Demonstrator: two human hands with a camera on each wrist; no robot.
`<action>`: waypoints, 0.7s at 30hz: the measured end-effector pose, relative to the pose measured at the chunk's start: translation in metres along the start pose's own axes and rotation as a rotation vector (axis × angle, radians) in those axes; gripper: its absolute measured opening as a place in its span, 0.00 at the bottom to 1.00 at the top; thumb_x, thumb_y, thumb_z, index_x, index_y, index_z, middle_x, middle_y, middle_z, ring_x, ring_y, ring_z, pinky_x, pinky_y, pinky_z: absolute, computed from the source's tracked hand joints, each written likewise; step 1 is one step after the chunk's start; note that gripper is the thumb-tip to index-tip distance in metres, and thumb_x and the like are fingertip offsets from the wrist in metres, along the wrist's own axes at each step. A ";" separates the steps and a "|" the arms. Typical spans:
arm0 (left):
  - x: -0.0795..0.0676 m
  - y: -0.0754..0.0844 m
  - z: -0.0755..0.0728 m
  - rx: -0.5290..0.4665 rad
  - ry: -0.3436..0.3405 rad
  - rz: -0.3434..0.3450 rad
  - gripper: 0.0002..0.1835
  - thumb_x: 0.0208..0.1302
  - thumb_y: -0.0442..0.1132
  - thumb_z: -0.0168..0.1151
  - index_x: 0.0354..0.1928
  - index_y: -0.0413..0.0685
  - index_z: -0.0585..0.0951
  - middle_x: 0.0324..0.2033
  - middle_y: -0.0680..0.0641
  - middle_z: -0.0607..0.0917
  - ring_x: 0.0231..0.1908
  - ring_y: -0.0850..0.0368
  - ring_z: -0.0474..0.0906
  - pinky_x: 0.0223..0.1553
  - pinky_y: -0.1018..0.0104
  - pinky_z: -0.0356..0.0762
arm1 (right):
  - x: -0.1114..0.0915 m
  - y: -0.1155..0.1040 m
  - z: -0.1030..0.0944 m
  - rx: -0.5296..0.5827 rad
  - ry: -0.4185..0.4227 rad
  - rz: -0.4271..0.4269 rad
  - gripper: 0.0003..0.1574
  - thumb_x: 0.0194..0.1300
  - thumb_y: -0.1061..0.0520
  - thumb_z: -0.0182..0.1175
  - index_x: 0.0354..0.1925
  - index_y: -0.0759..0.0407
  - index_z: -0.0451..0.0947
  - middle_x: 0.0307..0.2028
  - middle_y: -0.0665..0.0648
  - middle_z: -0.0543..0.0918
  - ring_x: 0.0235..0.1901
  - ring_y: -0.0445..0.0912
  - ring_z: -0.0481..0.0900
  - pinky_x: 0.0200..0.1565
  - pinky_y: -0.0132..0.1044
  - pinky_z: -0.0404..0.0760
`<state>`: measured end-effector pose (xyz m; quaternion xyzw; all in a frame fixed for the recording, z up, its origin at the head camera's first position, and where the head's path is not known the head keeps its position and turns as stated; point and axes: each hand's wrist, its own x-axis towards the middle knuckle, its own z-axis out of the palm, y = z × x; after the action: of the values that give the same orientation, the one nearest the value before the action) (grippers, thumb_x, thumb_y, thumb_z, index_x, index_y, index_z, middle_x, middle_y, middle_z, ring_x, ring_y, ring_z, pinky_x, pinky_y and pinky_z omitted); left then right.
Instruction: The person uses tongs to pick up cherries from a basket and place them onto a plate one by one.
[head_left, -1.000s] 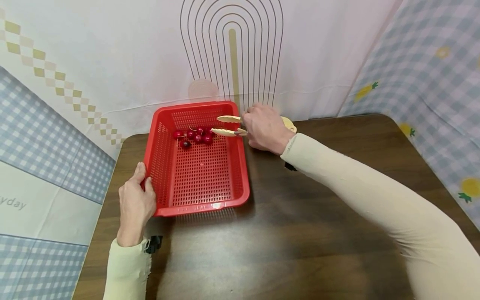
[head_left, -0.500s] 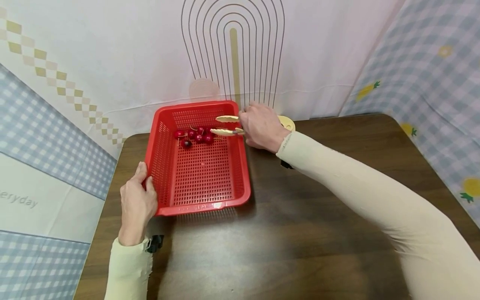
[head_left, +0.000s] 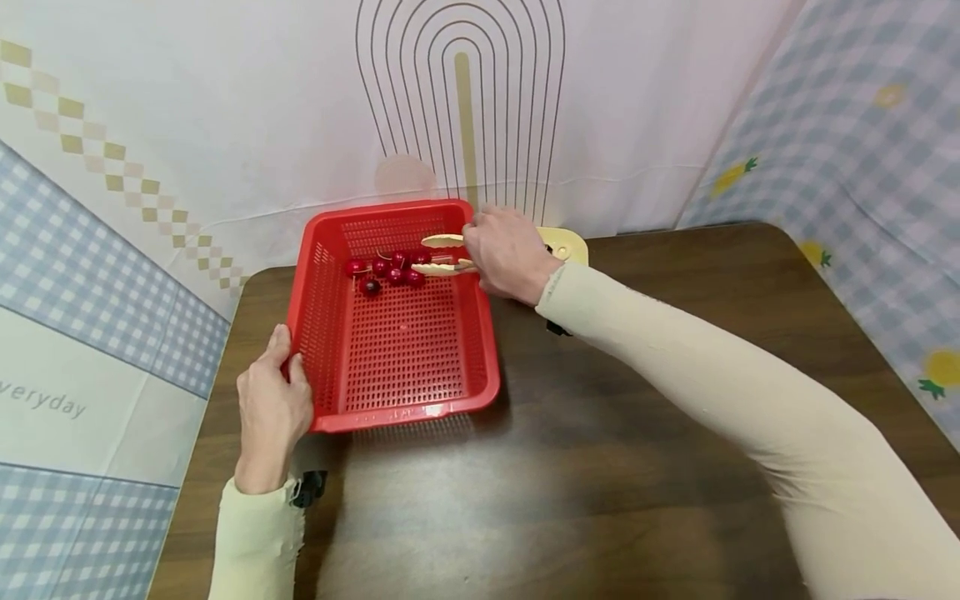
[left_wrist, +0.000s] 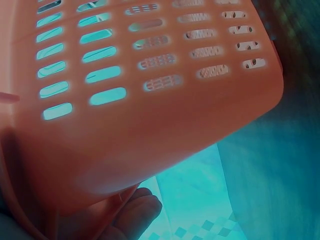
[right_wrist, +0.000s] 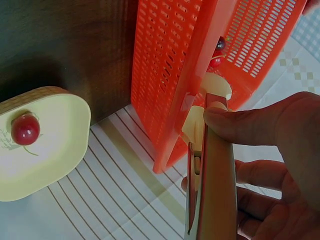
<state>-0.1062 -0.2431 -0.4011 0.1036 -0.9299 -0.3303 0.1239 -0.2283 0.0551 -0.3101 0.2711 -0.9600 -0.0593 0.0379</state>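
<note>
My left hand (head_left: 272, 408) grips the left rim of a red perforated plastic basket (head_left: 401, 410). In the left wrist view, a fingertip (left_wrist: 142, 210) shows under the rim of the basket's slotted wall. Several dark red cherries (head_left: 395, 276) with stems lie together toward the back of the basket. My right hand (head_left: 510, 254) holds a pair of tongs (head_left: 444, 242) across the basket's right rim. The tongs' pale yellow tips are parted, and the nearer one reaches the rightmost cherries. Thumb on top, fingers below, the hand wraps the tongs' metal arms in the right wrist view.
A pale yellow dish (right_wrist: 60, 150) with one cherry (right_wrist: 25, 128) in it stands right of the basket, mostly hidden behind my right hand in the head view. The brown wooden table (head_left: 600, 467) backs onto a patterned cloth wall (head_left: 637, 108).
My right hand and the tongs have moved a little left, bringing the tips further over the cherries. More pale yellow shows behind the wrist. The left hand and basket stay put.
</note>
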 end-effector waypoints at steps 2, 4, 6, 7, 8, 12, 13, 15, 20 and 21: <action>-0.001 -0.001 -0.001 -0.002 0.000 -0.005 0.27 0.75 0.33 0.52 0.75 0.47 0.67 0.73 0.44 0.69 0.71 0.39 0.69 0.70 0.42 0.68 | 0.002 -0.003 0.001 -0.012 0.001 -0.004 0.17 0.62 0.54 0.67 0.46 0.63 0.83 0.44 0.62 0.86 0.45 0.53 0.80 0.52 0.45 0.83; -0.001 -0.001 -0.001 -0.004 -0.002 -0.005 0.27 0.75 0.34 0.52 0.75 0.47 0.67 0.74 0.44 0.69 0.71 0.39 0.69 0.70 0.43 0.68 | 0.003 -0.006 0.002 -0.038 -0.003 -0.004 0.17 0.62 0.54 0.67 0.46 0.63 0.83 0.45 0.62 0.86 0.46 0.53 0.80 0.53 0.45 0.82; 0.000 -0.002 -0.001 -0.006 -0.002 -0.004 0.27 0.75 0.34 0.52 0.75 0.46 0.67 0.74 0.44 0.69 0.71 0.39 0.69 0.70 0.43 0.68 | 0.004 -0.009 0.003 -0.065 -0.011 -0.006 0.18 0.61 0.53 0.68 0.47 0.62 0.83 0.46 0.61 0.86 0.47 0.53 0.80 0.54 0.44 0.82; 0.000 -0.002 0.000 -0.006 -0.002 -0.003 0.27 0.75 0.34 0.52 0.75 0.46 0.67 0.74 0.44 0.69 0.71 0.39 0.69 0.70 0.42 0.68 | 0.005 -0.010 0.004 -0.076 -0.013 -0.007 0.19 0.61 0.52 0.69 0.47 0.62 0.83 0.46 0.61 0.86 0.48 0.53 0.80 0.55 0.44 0.82; 0.000 -0.002 -0.001 -0.006 0.000 -0.002 0.27 0.75 0.34 0.52 0.74 0.46 0.67 0.73 0.44 0.69 0.71 0.39 0.69 0.70 0.42 0.68 | 0.005 -0.011 0.004 -0.086 -0.018 -0.010 0.20 0.60 0.52 0.70 0.47 0.62 0.83 0.46 0.61 0.86 0.48 0.53 0.80 0.55 0.44 0.82; 0.000 -0.002 0.000 -0.006 -0.001 -0.006 0.27 0.75 0.34 0.52 0.74 0.46 0.67 0.74 0.44 0.69 0.71 0.39 0.69 0.70 0.42 0.69 | 0.008 -0.015 0.006 -0.107 -0.033 -0.015 0.21 0.59 0.49 0.72 0.46 0.60 0.84 0.46 0.60 0.86 0.49 0.52 0.80 0.56 0.42 0.81; 0.000 -0.002 0.000 -0.006 -0.002 -0.007 0.27 0.75 0.34 0.52 0.75 0.46 0.67 0.74 0.45 0.69 0.71 0.39 0.69 0.70 0.42 0.69 | 0.009 -0.015 0.007 -0.111 -0.036 -0.014 0.20 0.59 0.49 0.72 0.46 0.60 0.84 0.46 0.59 0.87 0.49 0.52 0.79 0.55 0.42 0.81; 0.000 -0.002 0.000 -0.006 -0.005 -0.008 0.27 0.76 0.34 0.52 0.75 0.47 0.66 0.74 0.45 0.68 0.71 0.39 0.69 0.69 0.42 0.69 | 0.010 -0.016 0.008 -0.123 -0.045 -0.012 0.20 0.59 0.49 0.72 0.45 0.59 0.84 0.45 0.58 0.87 0.48 0.51 0.79 0.55 0.42 0.81; 0.000 -0.002 0.000 -0.004 -0.006 -0.006 0.27 0.76 0.34 0.52 0.75 0.47 0.66 0.74 0.44 0.68 0.71 0.38 0.69 0.69 0.42 0.69 | 0.013 -0.018 0.010 -0.147 -0.049 -0.009 0.18 0.59 0.50 0.71 0.43 0.58 0.84 0.43 0.58 0.86 0.47 0.51 0.79 0.52 0.41 0.81; 0.000 -0.002 0.000 -0.004 -0.005 -0.005 0.27 0.76 0.34 0.52 0.75 0.47 0.66 0.74 0.44 0.69 0.71 0.38 0.69 0.69 0.42 0.69 | 0.013 -0.019 0.010 -0.149 -0.046 -0.011 0.16 0.59 0.50 0.70 0.43 0.58 0.84 0.43 0.57 0.86 0.46 0.51 0.79 0.52 0.41 0.81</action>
<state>-0.1058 -0.2446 -0.4023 0.1049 -0.9292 -0.3330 0.1210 -0.2313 0.0333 -0.3220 0.2713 -0.9520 -0.1372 0.0354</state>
